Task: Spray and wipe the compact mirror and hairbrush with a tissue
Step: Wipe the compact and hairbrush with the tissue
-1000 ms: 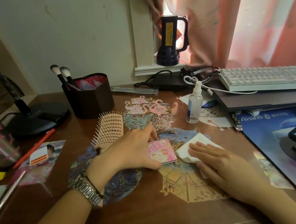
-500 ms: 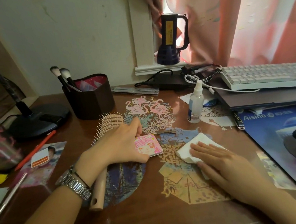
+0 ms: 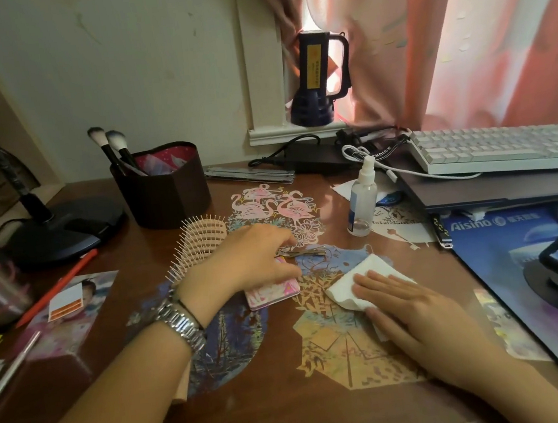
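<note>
Compact mirror (image 3: 273, 289) now hinged open vs earlier, lid lifted under left hand (image 3: 248, 261), fingers pinching its top edge. Right hand (image 3: 404, 305) flat, fingers spread, pressing tissue (image 3: 348, 290) on desk (image 3: 292, 413), gripping nothing. Hairbrush (image 3: 201, 242) behind left hand. Spray bottle (image 3: 362, 199) upright, near keyboard (image 3: 502, 150).

Two hands are showing: the left hand (image 3: 242, 267) and the right hand (image 3: 408, 308). One compact mirror (image 3: 273, 289), one hairbrush (image 3: 201, 240), one tissue (image 3: 350, 284) and one spray bottle (image 3: 362, 199) are lying on the desk. Two makeup brushes (image 3: 109, 150) are standing in one dark holder (image 3: 165, 192). One keyboard (image 3: 501, 148) and one flashlight (image 3: 319, 79) are sitting behind.
</note>
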Motion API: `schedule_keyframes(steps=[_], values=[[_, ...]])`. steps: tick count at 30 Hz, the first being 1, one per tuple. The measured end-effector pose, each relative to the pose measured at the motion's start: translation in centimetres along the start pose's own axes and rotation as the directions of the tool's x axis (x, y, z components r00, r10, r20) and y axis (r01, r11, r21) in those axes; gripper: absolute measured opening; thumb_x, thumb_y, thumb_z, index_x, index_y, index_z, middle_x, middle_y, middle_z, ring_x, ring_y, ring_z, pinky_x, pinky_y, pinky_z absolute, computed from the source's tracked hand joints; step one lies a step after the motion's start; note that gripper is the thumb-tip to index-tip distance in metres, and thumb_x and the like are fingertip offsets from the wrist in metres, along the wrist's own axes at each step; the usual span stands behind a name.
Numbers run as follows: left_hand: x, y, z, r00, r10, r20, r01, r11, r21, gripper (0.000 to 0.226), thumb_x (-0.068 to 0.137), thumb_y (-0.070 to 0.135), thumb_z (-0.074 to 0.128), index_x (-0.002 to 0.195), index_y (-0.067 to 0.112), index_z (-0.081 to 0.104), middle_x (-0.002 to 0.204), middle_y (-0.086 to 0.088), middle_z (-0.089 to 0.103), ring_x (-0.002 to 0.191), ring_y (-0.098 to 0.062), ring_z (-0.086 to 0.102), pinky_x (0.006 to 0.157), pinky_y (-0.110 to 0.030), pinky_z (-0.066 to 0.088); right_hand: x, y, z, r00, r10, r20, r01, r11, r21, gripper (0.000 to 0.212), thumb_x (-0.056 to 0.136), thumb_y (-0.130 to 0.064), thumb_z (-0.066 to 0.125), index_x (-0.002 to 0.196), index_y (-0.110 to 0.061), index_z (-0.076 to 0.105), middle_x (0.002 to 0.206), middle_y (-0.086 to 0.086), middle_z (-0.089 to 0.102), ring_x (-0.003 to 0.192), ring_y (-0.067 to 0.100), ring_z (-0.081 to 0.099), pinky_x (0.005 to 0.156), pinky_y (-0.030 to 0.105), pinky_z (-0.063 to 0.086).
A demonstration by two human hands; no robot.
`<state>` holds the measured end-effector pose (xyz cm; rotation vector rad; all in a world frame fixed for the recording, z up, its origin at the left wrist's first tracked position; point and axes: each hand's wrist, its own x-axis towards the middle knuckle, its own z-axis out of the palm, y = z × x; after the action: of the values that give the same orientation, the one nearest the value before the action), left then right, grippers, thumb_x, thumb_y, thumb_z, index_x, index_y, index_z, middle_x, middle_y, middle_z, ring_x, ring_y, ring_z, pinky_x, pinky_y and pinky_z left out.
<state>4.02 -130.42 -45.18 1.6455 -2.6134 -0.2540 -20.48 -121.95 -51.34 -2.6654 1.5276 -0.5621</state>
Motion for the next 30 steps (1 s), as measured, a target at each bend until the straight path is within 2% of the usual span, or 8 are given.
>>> schedule_keyframes(steps=[3, 6, 10, 15, 18, 24, 30], values=[[1.8, 0.5, 0.9, 0.999, 0.016, -0.045, -0.015, 0.999, 0.038, 0.042, 0.083, 0.047, 0.061, 0.12, 0.027, 0.058, 0.121, 0.005, 0.061, 0.107, -0.016, 0.056, 0.09, -0.037, 0.048, -0.1, 0.1, -0.2, 1.0, 0.005, -0.008, -0.005, 1.0, -0.018, 0.044, 0.095, -0.048, 0.027, 0.13, -0.036, 0.05, 0.137, -0.022, 0.042, 0.129, -0.007, 0.03, 0.109, 0.02, 0.019], [3.0, 0.4, 1.6, 0.996, 0.013, -0.091, -0.01, 0.999, 0.04, 0.025, 0.086, 0.038, 0.06, 0.109, 0.027, 0.064, 0.112, 0.005, 0.063, 0.1, -0.016, 0.057, 0.082, -0.032, 0.047, -0.3, 0.4, -0.4, 0.999, 0.027, -0.021, -0.027, 1.0, -0.016, 0.045, 0.094, -0.048, 0.027, 0.129, -0.035, 0.052, 0.135, -0.02, 0.046, 0.129, -0.004, 0.034, 0.108, 0.023, 0.024], [3.4, 0.2, 1.9, 0.991, 0.016, -0.13, -0.014, 1.0, 0.015, 0.012, 0.088, 0.033, 0.059, 0.098, 0.027, 0.064, 0.103, 0.007, 0.061, 0.094, -0.016, 0.057, 0.076, -0.031, 0.046, -0.5, 0.8, -0.6, 1.0, 0.027, -0.008, -0.027, 1.0, -0.011, 0.045, 0.094, -0.049, 0.027, 0.129, -0.036, 0.051, 0.135, -0.021, 0.046, 0.129, -0.004, 0.034, 0.109, 0.022, 0.024], [3.4, 0.7, 1.9, 0.989, 0.077, -0.125, -0.073, 0.997, 0.037, 0.013, 0.088, 0.032, 0.058, 0.096, 0.023, 0.063, 0.1, 0.006, 0.06, 0.09, -0.013, 0.055, 0.076, -0.027, 0.042, -0.9, 1.2, -0.9, 0.999, 0.038, 0.002, -0.038, 0.999, -0.015, 0.045, 0.094, -0.049, 0.026, 0.129, -0.035, 0.052, 0.135, -0.02, 0.046, 0.129, -0.002, 0.035, 0.109, 0.025, 0.027], [2.9, 1.7, 1.8, 0.989, 0.1, -0.111, -0.094, 0.994, 0.055, 0.015, 0.089, 0.032, 0.055, 0.096, 0.02, 0.062, 0.098, 0.006, 0.06, 0.089, -0.013, 0.054, 0.084, -0.03, 0.04, -1.0, 1.3, -0.9, 0.999, 0.051, -0.007, -0.051, 0.999, -0.016, 0.046, 0.094, -0.048, 0.026, 0.128, -0.034, 0.053, 0.134, -0.018, 0.048, 0.128, -0.001, 0.037, 0.108, 0.026, 0.028], [-1.4, 3.3, 1.1, 0.977, 0.123, -0.171, -0.119, 0.992, 0.033, 0.014, 0.088, 0.037, 0.053, 0.092, 0.026, 0.061, 0.09, 0.014, 0.056, 0.087, -0.005, 0.051, 0.086, -0.03, 0.038, -1.3, 1.2, -1.0, 0.997, 0.076, 0.005, -0.076, 0.997, -0.01, 0.048, 0.093, -0.049, 0.025, 0.129, -0.034, 0.051, 0.135, -0.016, 0.048, 0.127, -0.002, 0.034, 0.108, 0.024, 0.022], [-7.8, 4.4, 2.5, 0.984, 0.059, -0.169, -0.057, 0.998, 0.018, 0.017, 0.088, 0.041, 0.05, 0.093, 0.029, 0.06, 0.097, 0.013, 0.061, 0.096, -0.005, 0.053, 0.09, -0.028, 0.033, -0.8, 0.7, -0.9, 0.996, 0.086, 0.04, -0.085, 0.996, -0.003, 0.052, 0.091, -0.054, 0.018, 0.132, -0.037, 0.046, 0.137, -0.019, 0.044, 0.13, -0.002, 0.032, 0.107, 0.023, 0.025]])
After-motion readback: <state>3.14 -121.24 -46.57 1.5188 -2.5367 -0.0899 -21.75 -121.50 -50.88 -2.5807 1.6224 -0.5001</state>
